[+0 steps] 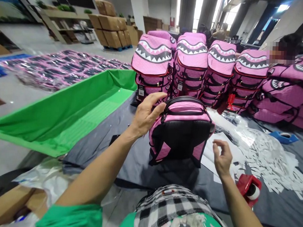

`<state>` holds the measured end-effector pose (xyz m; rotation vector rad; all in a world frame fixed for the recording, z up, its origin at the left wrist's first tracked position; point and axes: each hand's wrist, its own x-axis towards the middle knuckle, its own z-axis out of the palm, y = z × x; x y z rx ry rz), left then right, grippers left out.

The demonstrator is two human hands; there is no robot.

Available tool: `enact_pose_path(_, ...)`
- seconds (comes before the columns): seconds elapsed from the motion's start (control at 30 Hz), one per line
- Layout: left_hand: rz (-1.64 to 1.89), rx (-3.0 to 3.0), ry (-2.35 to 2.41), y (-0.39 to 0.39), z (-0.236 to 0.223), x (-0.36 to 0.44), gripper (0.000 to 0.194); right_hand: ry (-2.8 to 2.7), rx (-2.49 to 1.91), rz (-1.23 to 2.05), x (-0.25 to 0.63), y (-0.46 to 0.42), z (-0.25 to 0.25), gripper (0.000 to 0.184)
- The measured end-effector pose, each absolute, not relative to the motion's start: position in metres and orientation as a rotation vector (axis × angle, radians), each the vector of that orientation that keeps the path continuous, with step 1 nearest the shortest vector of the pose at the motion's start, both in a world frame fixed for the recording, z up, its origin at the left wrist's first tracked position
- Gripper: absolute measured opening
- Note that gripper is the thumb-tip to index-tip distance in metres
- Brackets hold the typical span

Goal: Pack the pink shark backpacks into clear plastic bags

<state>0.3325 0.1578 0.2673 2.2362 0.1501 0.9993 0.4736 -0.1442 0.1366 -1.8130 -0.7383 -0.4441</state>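
A small pink and black backpack [185,135] stands upright on the grey cloth, its black back panel turned towards me and its black handle on top. My left hand [146,115] is at its upper left corner, thumb and fingers apart; whether the fingertips touch the bag I cannot tell. To the right of the bag, my right hand [223,157] hangs clear of it with loosely bent fingers and a gap to the thumb. Nothing shows in either hand. Behind the bag rise stacks of pink backpacks [191,58] with shark-mouth flaps.
A green fabric bin [66,119] lies along the left. On the right are a red tape dispenser [248,189], a blue one [283,136], and a heap of white paper slips [270,162]. Wrapped bags [68,68] cover floor beyond; cartons [112,28] are stacked farther back. Another person sits behind the stacks.
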Motion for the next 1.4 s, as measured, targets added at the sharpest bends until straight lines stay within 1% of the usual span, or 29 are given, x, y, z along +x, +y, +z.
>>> enact_pose_path(0.17,1.033,1.806,0.294,0.152,0.25,0.31,0.044,-0.814,-2.004,0.02,0.446,-0.166,0.077,0.031)
enact_pose_path(0.23,1.127,1.7,0.357,0.155,0.242,0.311,0.036,-0.779,-2.042,0.076,0.445,-0.173,0.063,0.034)
enact_pose_path(0.3,1.161,1.684,0.39,0.16,0.236,0.315,0.033,-0.737,-2.049,0.062,0.446,-0.178,0.059,0.038)
enact_pose_path(0.5,0.914,1.94,0.293,0.175,0.223,0.326,0.047,-0.645,-2.058,-0.11,0.437,-0.182,0.086,0.041)
enact_pose_path(0.6,0.876,1.961,0.306,0.174,0.22,0.327,0.049,-0.626,-2.076,-0.158,0.435,-0.186,0.096,0.042)
enact_pose_path(0.7,0.829,1.958,0.342,0.169,0.219,0.322,0.048,-0.608,-2.077,-0.139,0.436,-0.191,0.086,0.043)
enact_pose_path(0.83,0.774,1.929,0.419,0.167,0.22,0.311,0.049,-0.584,-1.999,0.038,0.438,-0.179,0.054,0.051)
enact_pose_path(0.93,0.576,1.857,0.402,0.17,0.223,0.306,0.043,-0.594,-1.963,0.176,0.431,-0.152,0.038,0.06)
enact_pose_path(1.03,0.403,1.77,0.324,0.175,0.226,0.305,0.051,-0.608,-1.886,0.367,0.416,-0.136,0.04,0.053)
enact_pose_path(1.13,0.349,1.731,0.326,0.183,0.225,0.305,0.059,-0.645,-1.797,0.605,0.399,-0.15,0.056,0.048)
enact_pose_path(1.2,0.392,1.827,0.363,0.189,0.224,0.305,0.06,-0.685,-1.8,0.638,0.392,-0.166,0.067,0.044)
enact_pose_path(1.27,0.536,1.991,0.364,0.194,0.224,0.304,0.057,-0.731,-1.865,0.599,0.387,-0.175,0.07,0.038)
enact_pose_path(1.33,0.765,2.131,0.309,0.194,0.229,0.304,0.054,-0.772,-2.001,0.567,0.38,-0.175,0.061,0.035)
enact_pose_path(1.4,0.954,2.199,0.223,0.188,0.242,0.306,0.06,-0.801,-2.188,0.544,0.368,-0.169,0.042,0.034)
